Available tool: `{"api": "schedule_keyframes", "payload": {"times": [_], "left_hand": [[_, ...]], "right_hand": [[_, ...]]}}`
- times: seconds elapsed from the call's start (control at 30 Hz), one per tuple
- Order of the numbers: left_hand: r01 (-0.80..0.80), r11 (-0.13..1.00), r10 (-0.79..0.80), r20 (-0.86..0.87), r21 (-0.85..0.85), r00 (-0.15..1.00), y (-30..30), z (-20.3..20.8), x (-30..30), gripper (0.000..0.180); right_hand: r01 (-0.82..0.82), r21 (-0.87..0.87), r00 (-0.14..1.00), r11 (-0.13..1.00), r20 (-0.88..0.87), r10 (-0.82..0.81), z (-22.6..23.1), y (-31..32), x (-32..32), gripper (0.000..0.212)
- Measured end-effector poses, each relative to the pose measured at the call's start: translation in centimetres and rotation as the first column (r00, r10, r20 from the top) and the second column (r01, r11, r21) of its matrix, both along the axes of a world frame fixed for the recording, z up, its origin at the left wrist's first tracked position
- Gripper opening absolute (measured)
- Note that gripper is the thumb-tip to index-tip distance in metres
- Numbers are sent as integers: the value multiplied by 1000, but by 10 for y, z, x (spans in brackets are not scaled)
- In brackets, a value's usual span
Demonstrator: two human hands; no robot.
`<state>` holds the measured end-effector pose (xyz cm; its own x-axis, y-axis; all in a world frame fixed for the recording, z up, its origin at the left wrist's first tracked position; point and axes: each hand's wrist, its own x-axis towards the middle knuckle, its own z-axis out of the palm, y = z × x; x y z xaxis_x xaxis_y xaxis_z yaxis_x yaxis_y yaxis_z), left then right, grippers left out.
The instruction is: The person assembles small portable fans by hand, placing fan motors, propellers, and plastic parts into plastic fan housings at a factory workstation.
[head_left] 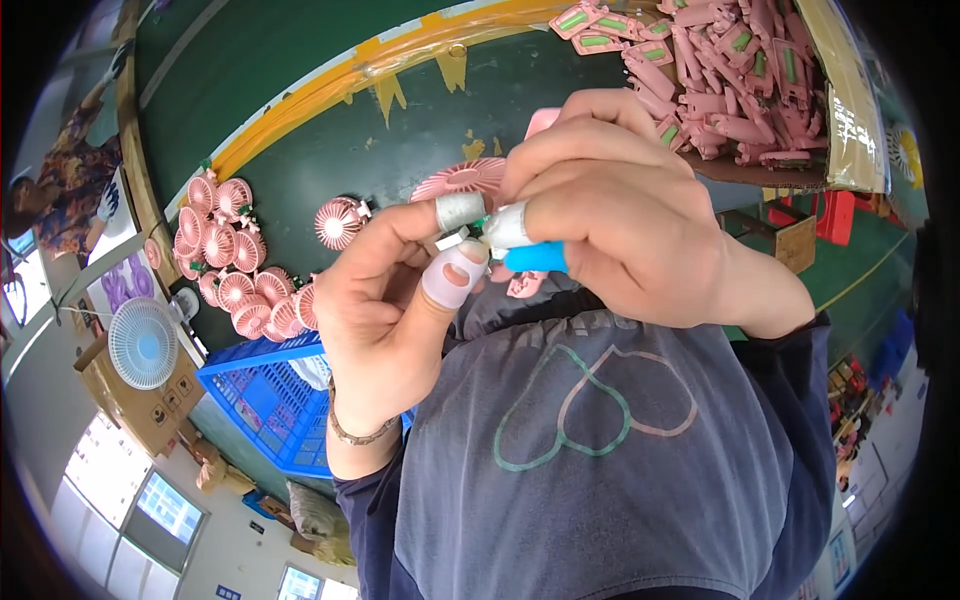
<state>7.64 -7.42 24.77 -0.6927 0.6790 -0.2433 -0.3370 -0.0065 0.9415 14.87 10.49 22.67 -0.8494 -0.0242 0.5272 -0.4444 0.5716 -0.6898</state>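
My left hand (385, 310) and my right hand (630, 215) meet above the table's near edge, fingertips nearly touching. Grey and white covers wrap several fingertips, and a blue cover sits on one right finger. Between my left thumb and index finger is a small white part (453, 239), with a bit of green beside it. The fingers of my right hand are pinched closed next to it; what they grip is hidden. Just behind the fingertips shows a pink fan head (465, 178). A pink piece (525, 285) sticks out below my right fingers.
Several pink fan heads (235, 245) are clustered at the left, and a single fan head (340, 222) lies nearer. Pink handle shells (715, 85) fill a cardboard box (858, 100) at far right. A blue basket (270, 410) stands lower left. Another person (80, 180) is at far left.
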Motion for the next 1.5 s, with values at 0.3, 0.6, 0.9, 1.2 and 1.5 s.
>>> {"api": "schedule_keyframes", "payload": {"times": [0.3,0.6,0.9,1.2,1.5], "left_hand": [[135,991,-136,43,18,990,-8,-5,-14,26],[166,984,-173,-133,-66,976,1,-12,-9,24],[13,969,-206,-783,-246,587,-3,-15,-5,26],[-14,979,-138,-714,-203,686,-1,-22,2,24],[-29,979,-115,-660,-204,743,-4,-19,6,25]], "right_hand": [[-20,-225,991,974,122,49,-15,1,1,14],[139,123,989,983,-67,-131,-14,-2,7,16],[111,-241,932,964,362,-17,-9,-3,14,16],[191,-590,887,784,446,120,-12,-1,24,12],[152,-71,962,986,238,-132,-4,-2,23,17]]}}
